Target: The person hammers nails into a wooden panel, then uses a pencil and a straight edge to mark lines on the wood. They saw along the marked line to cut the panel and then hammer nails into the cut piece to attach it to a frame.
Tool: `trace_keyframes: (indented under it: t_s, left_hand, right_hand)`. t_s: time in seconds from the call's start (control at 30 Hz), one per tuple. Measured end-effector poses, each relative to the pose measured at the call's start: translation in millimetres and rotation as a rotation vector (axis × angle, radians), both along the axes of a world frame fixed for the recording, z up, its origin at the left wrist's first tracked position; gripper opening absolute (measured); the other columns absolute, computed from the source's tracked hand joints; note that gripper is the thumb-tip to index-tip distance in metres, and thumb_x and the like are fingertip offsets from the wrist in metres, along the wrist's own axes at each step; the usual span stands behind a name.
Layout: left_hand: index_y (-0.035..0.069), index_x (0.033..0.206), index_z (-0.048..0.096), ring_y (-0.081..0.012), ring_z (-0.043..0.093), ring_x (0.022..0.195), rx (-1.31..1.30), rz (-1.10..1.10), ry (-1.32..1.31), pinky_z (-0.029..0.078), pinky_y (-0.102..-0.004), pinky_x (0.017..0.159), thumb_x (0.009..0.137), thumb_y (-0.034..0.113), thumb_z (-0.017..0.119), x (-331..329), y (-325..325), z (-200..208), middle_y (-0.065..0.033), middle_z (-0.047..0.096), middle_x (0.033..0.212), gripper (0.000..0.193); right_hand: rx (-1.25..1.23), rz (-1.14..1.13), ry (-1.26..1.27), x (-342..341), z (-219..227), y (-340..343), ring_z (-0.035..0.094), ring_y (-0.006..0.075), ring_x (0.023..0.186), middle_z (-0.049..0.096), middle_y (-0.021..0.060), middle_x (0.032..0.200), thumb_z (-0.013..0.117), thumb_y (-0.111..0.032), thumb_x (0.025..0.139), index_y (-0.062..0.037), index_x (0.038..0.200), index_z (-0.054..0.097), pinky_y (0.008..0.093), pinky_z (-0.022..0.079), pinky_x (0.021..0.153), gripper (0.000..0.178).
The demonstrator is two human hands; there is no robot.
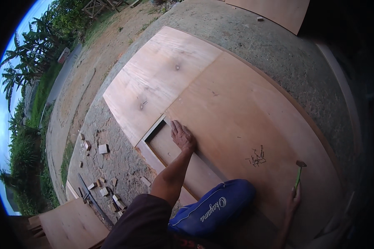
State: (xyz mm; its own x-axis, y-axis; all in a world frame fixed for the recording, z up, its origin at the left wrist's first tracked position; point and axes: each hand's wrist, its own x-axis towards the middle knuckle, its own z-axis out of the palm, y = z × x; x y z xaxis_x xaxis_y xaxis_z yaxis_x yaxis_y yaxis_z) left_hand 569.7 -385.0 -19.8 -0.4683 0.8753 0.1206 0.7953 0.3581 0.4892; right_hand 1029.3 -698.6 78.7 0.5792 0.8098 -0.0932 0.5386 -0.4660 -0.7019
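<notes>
My left hand lies flat with its fingers stretched out on the edge of a large plywood sheet, beside a rectangular opening that shows a wooden frame. Off to the right, my right hand is wrapped round the green handle of a hammer; the hammer's head is over the plywood. Between the two hands a small heap of nails sits on the sheet. A paler plywood panel adjoins the sheet at its far end, with a few loose nails on it. My knee in blue cloth rests on the plywood.
Small wood offcuts are scattered on the rough concrete at the left, near a dark metal bar. More plywood is stacked at the lower left. Another sheet stands at the far right. Plants grow beyond the yard.
</notes>
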Motion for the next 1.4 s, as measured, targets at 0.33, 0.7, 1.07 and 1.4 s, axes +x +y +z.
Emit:
trace_keyframes:
  t_s: [0.33, 0.7, 1.07, 1.4]
  left_hand:
    - [-0.001, 0.152, 0.03, -0.0322, 0.023, 0.149, 0.004, -0.038, -0.077, 0.016, -0.0462, 0.122, 0.1, 0.029, 0.041, 11, 2, 5, -0.0199, 0.028, 0.159, 0.061]
    - [-0.001, 0.151, 0.03, -0.0299, 0.022, 0.15, -0.11, -0.115, 0.118, 0.017, -0.0459, 0.121, 0.099, 0.03, 0.047, -3, -2, -15, -0.0194, 0.03, 0.158, 0.063]
    - [-0.005, 0.151, 0.029, -0.0335, 0.021, 0.15, -0.08, -0.122, 0.08, 0.015, -0.047, 0.122, 0.1, 0.026, 0.042, 2, 4, 0, -0.0217, 0.027, 0.159, 0.06]
    - [-0.004, 0.151, 0.029, -0.036, 0.023, 0.148, 0.013, -0.047, -0.089, 0.015, -0.0482, 0.121, 0.099, 0.02, 0.045, 1, 0, 4, -0.0226, 0.028, 0.158, 0.06]
  right_hand:
    - [0.222, 0.901, 0.07, -320, 9, 306, 0.067, 0.0398, 0.076, 0.064, 0.0236, 0.091, 0.053, -0.008, 0.097, -0.0099, 0.155, 0.034, 0.0455, 0.055, 0.068, 0.06]
    - [0.357, 1.031, -0.099, -373, -31, 347, 0.063, 0.034, 0.061, 0.055, 0.0149, 0.069, 0.057, -0.011, 0.096, -0.0175, 0.154, 0.038, 0.0439, 0.053, 0.057, 0.062]
    - [0.62, 1.037, -0.02, -361, -17, 369, 0.06, 0.0313, 0.057, 0.054, 0.0135, 0.07, 0.063, -0.01, 0.09, -0.0226, 0.155, 0.036, 0.043, 0.052, 0.052, 0.072]
    - [0.118, 1.146, -0.128, -338, -41, 358, 0.067, 0.0378, 0.063, 0.062, 0.0186, 0.073, 0.057, -0.019, 0.096, -0.0276, 0.152, 0.041, 0.0481, 0.056, 0.059, 0.059]
